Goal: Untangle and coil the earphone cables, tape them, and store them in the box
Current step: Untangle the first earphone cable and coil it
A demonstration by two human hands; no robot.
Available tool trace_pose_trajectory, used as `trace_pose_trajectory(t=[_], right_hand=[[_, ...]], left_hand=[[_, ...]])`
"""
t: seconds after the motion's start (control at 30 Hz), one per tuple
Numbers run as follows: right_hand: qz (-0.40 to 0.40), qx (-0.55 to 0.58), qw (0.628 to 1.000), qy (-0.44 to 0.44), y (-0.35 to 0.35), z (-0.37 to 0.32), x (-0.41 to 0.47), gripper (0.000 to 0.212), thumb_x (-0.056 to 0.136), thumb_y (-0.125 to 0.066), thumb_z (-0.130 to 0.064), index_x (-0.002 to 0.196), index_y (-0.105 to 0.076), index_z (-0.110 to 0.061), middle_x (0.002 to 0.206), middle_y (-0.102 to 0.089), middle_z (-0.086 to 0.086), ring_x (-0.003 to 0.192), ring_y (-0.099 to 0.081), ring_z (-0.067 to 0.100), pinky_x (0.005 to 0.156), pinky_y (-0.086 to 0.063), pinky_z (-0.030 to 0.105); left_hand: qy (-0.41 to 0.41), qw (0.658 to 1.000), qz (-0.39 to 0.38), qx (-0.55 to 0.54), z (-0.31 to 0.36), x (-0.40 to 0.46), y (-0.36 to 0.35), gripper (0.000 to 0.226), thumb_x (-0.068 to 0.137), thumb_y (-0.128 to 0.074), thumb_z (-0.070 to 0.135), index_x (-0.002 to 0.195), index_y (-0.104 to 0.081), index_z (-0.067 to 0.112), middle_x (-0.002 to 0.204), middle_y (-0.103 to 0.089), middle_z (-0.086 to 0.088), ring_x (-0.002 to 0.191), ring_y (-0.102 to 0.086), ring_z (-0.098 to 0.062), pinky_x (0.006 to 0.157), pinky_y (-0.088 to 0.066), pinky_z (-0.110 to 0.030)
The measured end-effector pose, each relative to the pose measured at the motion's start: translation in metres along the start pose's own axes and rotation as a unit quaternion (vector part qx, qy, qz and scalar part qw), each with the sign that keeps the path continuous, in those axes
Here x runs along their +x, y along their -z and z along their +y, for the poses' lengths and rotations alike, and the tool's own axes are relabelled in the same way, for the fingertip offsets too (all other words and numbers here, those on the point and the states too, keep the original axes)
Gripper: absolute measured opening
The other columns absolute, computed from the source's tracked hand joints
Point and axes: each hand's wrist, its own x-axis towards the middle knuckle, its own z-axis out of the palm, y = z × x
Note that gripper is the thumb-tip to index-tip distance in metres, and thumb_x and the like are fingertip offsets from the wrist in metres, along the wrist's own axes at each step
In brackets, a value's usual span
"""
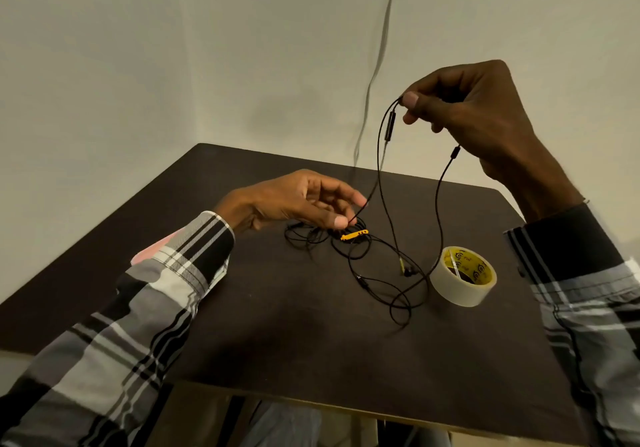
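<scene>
So the black earphone cables point(381, 266) are mostly a tangled heap on the dark worktop point(277, 325), looping over each other around the middle, with one strand pulled up into the air. There's a little orange clip-like piece point(354, 235) sitting in the knot, and what looks like an earbud with a yellowish stem point(404, 268) lying on the worktop near the tape.

The right hand point(474, 117) is raised well above the worktop, and its grip is a pinch: thumb and forefinger closed on the cable right near the slim inline remote point(390, 124), which hangs just beside the fingertips. From there one strand drops down to the left hand and another swings down in a long curve toward the loops on the worktop. A second small black barrel piece point(455, 152) dangles on the cable under the right palm.

The left hand point(294, 202) is low, just over the tangle, pinching the lifted strand between thumb and a fingertip, the other fingers loosely curled.

A roll of pale tape point(462, 275) with a yellow printed core sits on the worktop to the right, just beside the outermost cable loop; can't tell if they actually touch.

Both arms are in plaid sleeves point(138, 308), grey, white and black. Behind, a plain wall with a light cord point(377, 55) running down it toward the worktop's far edge.
</scene>
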Motion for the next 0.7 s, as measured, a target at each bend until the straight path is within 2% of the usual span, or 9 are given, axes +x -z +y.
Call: trace_pose_trajectory(t=[0.1,0.2,0.3,0.37,0.47,0.6,0.7], right_hand=[[-0.005,-0.008,1.000,0.001,0.002,-0.003,0.000,0.014,0.091,-0.071,-0.019,0.090,-0.075,-0.005,0.078,-0.073,0.002,0.060,-0.060,-0.002,0.056,-0.048,0.017],[-0.015,-0.018,1.000,0.006,0.004,-0.007,-0.001,0.016,0.091,-0.071,-0.019,0.090,-0.075,-0.004,0.078,-0.073,0.003,0.058,-0.059,-0.003,0.055,-0.047,0.016],[-0.039,-0.031,0.999,0.007,0.005,-0.007,-0.001,0.014,0.091,-0.072,-0.022,0.088,-0.076,-0.009,0.079,-0.074,0.002,0.061,-0.059,0.001,0.055,-0.047,0.016],[-0.047,-0.035,0.998,0.004,0.006,-0.006,-0.001,0.014,0.090,-0.072,-0.023,0.087,-0.076,-0.010,0.079,-0.075,0.001,0.064,-0.059,0.007,0.055,-0.046,0.016],[-0.032,-0.038,0.999,0.001,0.011,-0.003,-0.001,0.013,0.090,-0.073,-0.021,0.087,-0.076,-0.009,0.078,-0.074,0.000,0.066,-0.059,0.006,0.055,-0.047,0.015],[0.013,-0.052,0.999,-0.003,0.018,0.005,0.003,0.011,0.090,-0.073,-0.022,0.086,-0.075,-0.012,0.075,-0.072,-0.004,0.064,-0.061,-0.001,0.057,-0.047,0.012],[0.068,-0.041,0.997,-0.004,0.018,0.011,0.005,0.011,0.090,-0.073,-0.022,0.089,-0.075,-0.011,0.074,-0.071,-0.006,0.061,-0.060,-0.005,0.058,-0.043,0.009]], left_hand=[[-0.019,1.000,0.001,-0.004,0.010,0.004,-0.011,0.055,0.084,-0.068,0.000,0.136,-0.052,0.010,0.133,-0.063,-0.003,0.124,-0.058,-0.016,0.100,-0.049,-0.029],[-0.047,0.997,0.059,-0.015,0.020,0.012,-0.019,0.047,0.090,-0.065,0.009,0.135,-0.054,0.012,0.133,-0.063,0.000,0.123,-0.059,-0.013,0.106,-0.047,-0.037],[-0.070,0.989,0.124,-0.044,0.028,0.019,-0.025,0.038,0.094,-0.061,0.017,0.132,-0.057,0.012,0.121,-0.070,-0.003,0.115,-0.065,-0.015,0.103,-0.049,-0.043],[-0.090,0.981,0.161,-0.063,0.030,0.022,-0.027,0.030,0.096,-0.059,0.019,0.123,-0.064,0.008,0.104,-0.073,-0.006,0.102,-0.070,-0.018,0.099,-0.052,-0.043],[-0.106,0.971,0.189,-0.101,0.025,0.023,-0.026,0.022,0.094,-0.060,0.018,0.108,-0.070,0.004,0.078,-0.069,-0.002,0.079,-0.070,-0.019,0.089,-0.056,-0.042],[-0.097,0.967,0.184,-0.147,0.015,0.017,-0.019,0.026,0.086,-0.064,0.023,0.103,-0.072,0.005,0.069,-0.062,0.000,0.067,-0.064,-0.014,0.093,-0.055,-0.047],[-0.075,0.973,0.166,-0.139,0.005,0.012,-0.015,0.026,0.088,-0.062,0.023,0.104,-0.072,0.006,0.068,-0.061,0.001,0.066,-0.063,-0.012,0.097,-0.052,-0.049]])
